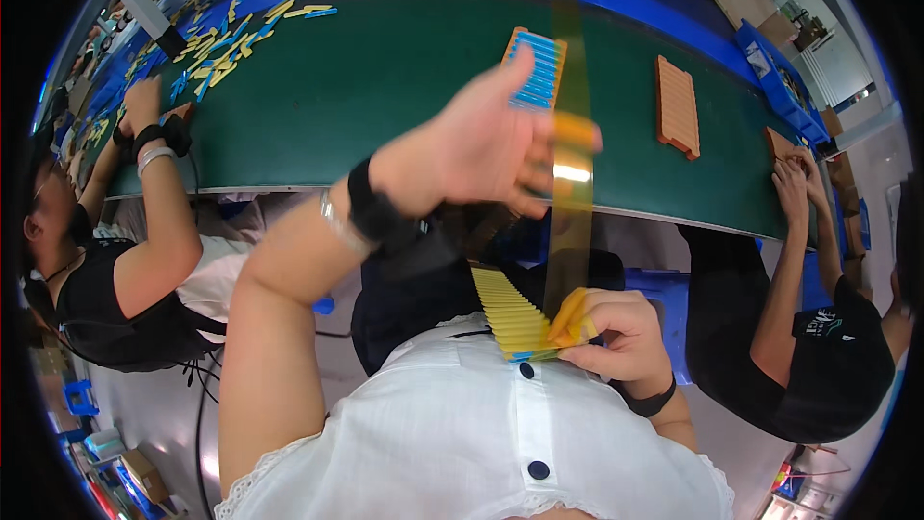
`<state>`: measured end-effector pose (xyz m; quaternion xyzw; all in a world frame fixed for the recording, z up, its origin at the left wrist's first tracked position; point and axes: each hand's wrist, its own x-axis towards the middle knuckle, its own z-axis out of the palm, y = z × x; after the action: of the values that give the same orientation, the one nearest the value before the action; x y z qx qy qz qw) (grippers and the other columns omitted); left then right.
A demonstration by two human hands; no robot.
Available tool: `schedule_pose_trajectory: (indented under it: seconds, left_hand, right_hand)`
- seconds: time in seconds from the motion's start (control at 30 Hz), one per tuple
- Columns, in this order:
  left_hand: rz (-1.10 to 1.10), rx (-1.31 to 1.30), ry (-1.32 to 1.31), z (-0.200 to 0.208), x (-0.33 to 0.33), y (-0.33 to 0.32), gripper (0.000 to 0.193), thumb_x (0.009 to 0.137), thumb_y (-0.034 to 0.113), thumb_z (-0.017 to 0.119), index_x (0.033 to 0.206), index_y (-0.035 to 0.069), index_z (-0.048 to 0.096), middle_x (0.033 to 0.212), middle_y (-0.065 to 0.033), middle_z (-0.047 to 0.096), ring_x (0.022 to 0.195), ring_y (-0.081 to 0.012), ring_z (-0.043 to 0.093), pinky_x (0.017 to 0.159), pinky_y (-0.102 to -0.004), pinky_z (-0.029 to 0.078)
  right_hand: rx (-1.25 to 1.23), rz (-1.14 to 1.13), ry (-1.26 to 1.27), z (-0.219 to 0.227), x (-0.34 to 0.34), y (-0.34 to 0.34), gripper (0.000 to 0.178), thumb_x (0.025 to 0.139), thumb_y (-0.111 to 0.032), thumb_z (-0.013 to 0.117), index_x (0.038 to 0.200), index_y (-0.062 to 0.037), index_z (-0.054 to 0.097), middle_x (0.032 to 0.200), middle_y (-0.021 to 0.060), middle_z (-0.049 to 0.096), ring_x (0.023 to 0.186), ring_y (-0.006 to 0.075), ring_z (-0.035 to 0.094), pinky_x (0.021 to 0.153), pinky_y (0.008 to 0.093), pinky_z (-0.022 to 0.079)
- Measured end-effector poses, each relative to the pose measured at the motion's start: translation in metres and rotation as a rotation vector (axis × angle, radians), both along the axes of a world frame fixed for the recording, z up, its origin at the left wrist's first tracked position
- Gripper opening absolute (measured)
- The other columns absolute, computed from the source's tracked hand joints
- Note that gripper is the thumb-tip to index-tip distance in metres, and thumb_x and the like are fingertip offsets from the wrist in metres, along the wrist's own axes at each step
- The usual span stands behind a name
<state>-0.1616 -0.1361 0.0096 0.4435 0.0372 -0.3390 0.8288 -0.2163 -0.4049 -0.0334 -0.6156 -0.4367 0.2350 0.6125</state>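
My left hand (472, 149) is raised over the near edge of the green table, thumb up and fingers apart. It is blurred, with an orange covering on one finger. A long translucent yellow-brown tape strip (570, 241) runs down past its fingertips toward my right hand (621, 332). In front of my white shirt, my right hand pinches the end of a row of narrow yellow strips (505, 308), with blue at its lower edge. Orange-yellow finger covers hide the exact contact there. Beyond my left hand, a tray (537, 63) with blue strips lies on the table.
An orange ridged tray (679, 108) lies right of centre on the green table (385, 67). Loose yellow and blue strips (226, 48) are scattered at the far left. Co-workers sit on both sides, their hands at the table. A blue bin (780, 77) stands at the right.
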Motion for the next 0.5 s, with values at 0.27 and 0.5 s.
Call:
schedule_pose_trajectory:
  seconds: [0.27, 0.5]
  left_hand:
    - [-0.028, -0.437, -0.605, 0.106, 0.101, 0.057, 0.096, 0.094, 0.076, 0.024, 0.124, -0.009, 0.058, 0.114, -0.0175, 0.066, 0.106, -0.0319, 0.059, 0.101, -0.0512, 0.037]
    - [0.011, -0.35, -0.789, 0.118, 0.102, 0.076, 0.092, 0.096, 0.072, 0.026, 0.126, -0.009, 0.057, 0.108, -0.0159, 0.066, 0.099, -0.0298, 0.059, 0.098, -0.0491, 0.04]
  right_hand:
    - [-0.006, -0.163, 0.097, 0.011, 0.035, 0.033, 0.043, 0.077, -0.002, 0.08, 0.116, 0.0011, 0.064, 0.09, 0.0102, 0.071, 0.08, 0.019, 0.067, 0.074, 0.0285, 0.053]
    - [-0.338, -0.535, -0.659, 0.022, 0.17, 0.091, 0.045, 0.101, -0.032, 0.054, 0.136, -0.0047, 0.056, 0.115, 0.0219, 0.065, 0.099, 0.0311, 0.067, 0.086, 0.0361, 0.054]
